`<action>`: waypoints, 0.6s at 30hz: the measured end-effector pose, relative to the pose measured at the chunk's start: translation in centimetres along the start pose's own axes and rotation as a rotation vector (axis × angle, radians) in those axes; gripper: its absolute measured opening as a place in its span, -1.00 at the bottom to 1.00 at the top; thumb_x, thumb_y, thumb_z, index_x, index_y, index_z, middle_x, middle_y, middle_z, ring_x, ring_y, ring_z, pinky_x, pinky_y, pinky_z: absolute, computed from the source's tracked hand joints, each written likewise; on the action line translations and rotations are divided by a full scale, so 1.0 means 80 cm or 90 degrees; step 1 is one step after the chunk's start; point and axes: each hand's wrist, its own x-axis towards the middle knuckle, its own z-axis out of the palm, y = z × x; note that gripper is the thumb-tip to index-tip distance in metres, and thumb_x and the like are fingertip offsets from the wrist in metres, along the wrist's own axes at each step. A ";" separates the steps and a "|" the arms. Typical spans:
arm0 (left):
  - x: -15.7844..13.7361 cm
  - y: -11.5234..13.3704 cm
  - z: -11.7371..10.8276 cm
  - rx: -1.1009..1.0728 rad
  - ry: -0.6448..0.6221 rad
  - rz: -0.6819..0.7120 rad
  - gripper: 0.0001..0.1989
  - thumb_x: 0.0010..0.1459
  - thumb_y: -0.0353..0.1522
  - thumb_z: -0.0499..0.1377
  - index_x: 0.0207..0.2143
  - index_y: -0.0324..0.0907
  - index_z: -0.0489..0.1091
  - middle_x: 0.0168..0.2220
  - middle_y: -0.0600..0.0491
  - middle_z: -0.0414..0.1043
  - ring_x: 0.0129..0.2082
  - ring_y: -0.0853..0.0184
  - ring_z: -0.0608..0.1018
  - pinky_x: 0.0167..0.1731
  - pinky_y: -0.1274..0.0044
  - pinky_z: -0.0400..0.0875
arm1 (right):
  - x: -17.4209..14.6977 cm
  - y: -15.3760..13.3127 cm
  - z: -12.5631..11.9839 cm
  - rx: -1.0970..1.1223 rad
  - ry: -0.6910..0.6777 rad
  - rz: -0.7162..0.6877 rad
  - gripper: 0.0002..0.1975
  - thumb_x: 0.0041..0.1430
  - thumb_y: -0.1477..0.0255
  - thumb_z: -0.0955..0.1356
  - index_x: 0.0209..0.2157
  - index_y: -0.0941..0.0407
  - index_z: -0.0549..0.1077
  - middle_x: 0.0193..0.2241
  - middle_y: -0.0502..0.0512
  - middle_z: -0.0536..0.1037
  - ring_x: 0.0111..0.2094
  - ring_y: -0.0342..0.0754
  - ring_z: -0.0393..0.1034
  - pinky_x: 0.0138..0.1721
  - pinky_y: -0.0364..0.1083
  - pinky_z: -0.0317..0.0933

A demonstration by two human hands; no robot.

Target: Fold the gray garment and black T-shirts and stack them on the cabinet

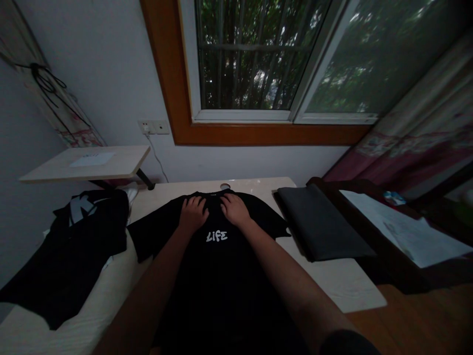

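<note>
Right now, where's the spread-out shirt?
In the head view, the shirt lies on the table, under the left hand and right hand, between a black garment at left and a dark item at right.

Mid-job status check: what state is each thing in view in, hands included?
Black T-shirt: spread out, sleeves outstretched.
Left hand: open, resting on the T-shirt near its collar.
Right hand: likewise.
Other dark garment: laid out, creased.
Dark flat case: lying flat.
Left curtain: tied with a black cord.
Wall socket: plugged into.
</note>
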 end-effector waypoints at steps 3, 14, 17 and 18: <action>0.003 -0.004 0.011 0.015 -0.012 -0.047 -0.50 0.32 -0.18 0.02 0.26 -0.08 0.32 0.32 -0.11 0.26 0.34 -0.05 0.21 0.29 -0.08 -0.02 | 0.003 0.006 0.009 0.000 0.024 0.044 -0.57 0.43 0.26 0.20 0.23 0.06 0.36 0.27 0.19 0.34 0.29 0.11 0.13 0.33 0.18 -0.08; 0.015 -0.036 0.010 0.036 -0.119 -0.044 -0.37 0.36 -0.02 -0.08 0.42 0.12 -0.02 0.47 0.08 -0.12 0.44 -0.02 -0.01 0.32 -0.07 -0.10 | 0.006 0.034 0.008 0.050 -0.015 0.032 -0.53 0.43 0.27 0.18 0.29 0.05 0.31 0.32 0.15 0.28 0.34 0.06 0.08 0.37 0.13 -0.11; 0.007 -0.053 0.007 0.038 -0.100 -0.034 -0.37 0.38 -0.04 -0.12 0.43 0.07 -0.05 0.47 0.04 -0.13 0.44 0.00 0.01 0.32 -0.03 -0.03 | -0.002 0.049 0.003 0.057 -0.008 0.006 -0.53 0.42 0.30 0.20 0.29 0.08 0.31 0.33 0.15 0.26 0.34 0.06 0.10 0.36 0.08 -0.05; 0.003 -0.060 0.006 0.041 -0.093 -0.032 -0.38 0.39 -0.05 -0.13 0.43 0.05 -0.04 0.47 0.03 -0.12 0.44 0.01 0.02 0.32 -0.02 -0.02 | -0.005 0.053 0.002 0.057 -0.001 0.005 -0.53 0.41 0.31 0.20 0.28 0.08 0.32 0.33 0.15 0.25 0.34 0.06 0.09 0.36 0.07 -0.03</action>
